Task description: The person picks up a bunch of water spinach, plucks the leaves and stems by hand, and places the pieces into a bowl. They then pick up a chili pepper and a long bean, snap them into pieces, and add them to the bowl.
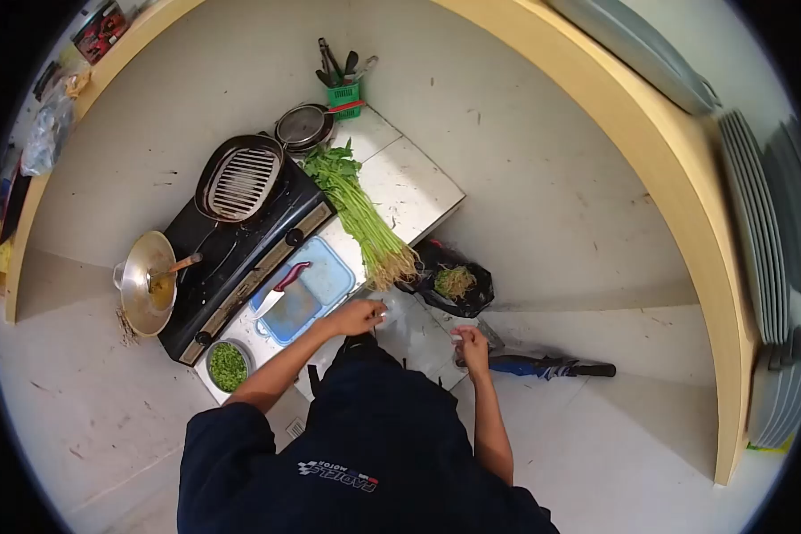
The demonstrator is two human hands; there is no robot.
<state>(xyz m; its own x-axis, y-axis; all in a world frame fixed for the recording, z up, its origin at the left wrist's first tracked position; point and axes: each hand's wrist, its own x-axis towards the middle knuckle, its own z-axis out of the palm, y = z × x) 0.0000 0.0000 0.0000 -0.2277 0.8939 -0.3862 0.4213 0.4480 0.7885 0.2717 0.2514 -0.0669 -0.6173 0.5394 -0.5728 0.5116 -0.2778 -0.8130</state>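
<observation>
Both hands work at the desk (418, 191) edge — the left hand (358, 317) curls closed beside the root ends of the bunch of greens (360, 214), just touching them; the right hand (470, 341) is loosely bent, whether gripping anything I cannot tell. A knife (280, 287) lies on the blue cutting board (325, 276), beside the stove (240, 249).

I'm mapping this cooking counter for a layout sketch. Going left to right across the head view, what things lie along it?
Round metal wok with a wooden-handled ladle → small bowl of chopped greens → red-handled knife on the blue cutting board → long bunch of leafy green stalks → black bag of trimmings.
</observation>
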